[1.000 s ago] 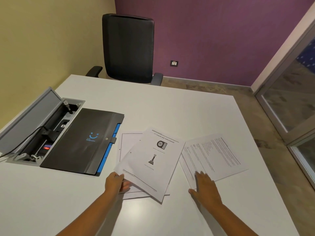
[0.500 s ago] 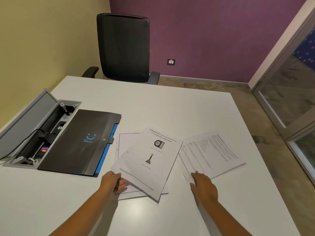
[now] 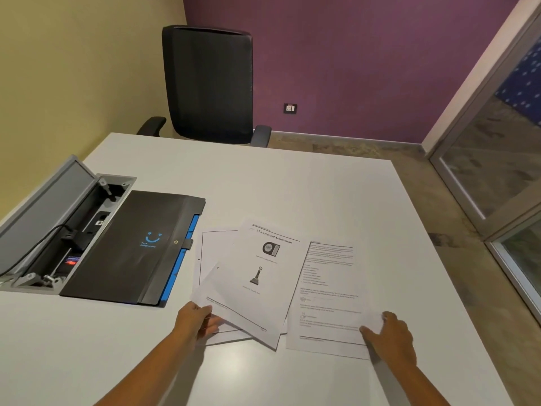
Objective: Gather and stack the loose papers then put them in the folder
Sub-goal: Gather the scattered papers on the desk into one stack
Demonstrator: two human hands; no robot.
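Three white sheets lie on the white table [image 3: 263,177] in front of me. The picture sheet [image 3: 257,282] lies tilted on top of a bordered sheet [image 3: 213,250]. My left hand [image 3: 194,319] pinches the picture sheet's near left corner, with fingers under its edge. To the right lies the text sheet [image 3: 329,294], now nearly square to me, beside the picture sheet. My right hand [image 3: 389,335] rests flat on the text sheet's near right corner. The black folder [image 3: 131,247], closed, with a blue edge and smiley logo, lies to the left.
An open grey cable box [image 3: 58,227] with plugs and cords is set into the table at the left, partly under the folder. A black office chair [image 3: 209,83] stands beyond the far edge. The table's right edge drops to the floor by a glass partition [image 3: 497,159].
My right hand has swung the text sheet round and drawn it toward me, from splayed to the right to nearly straight. My left hand keeps its hold on the picture sheet's corner.
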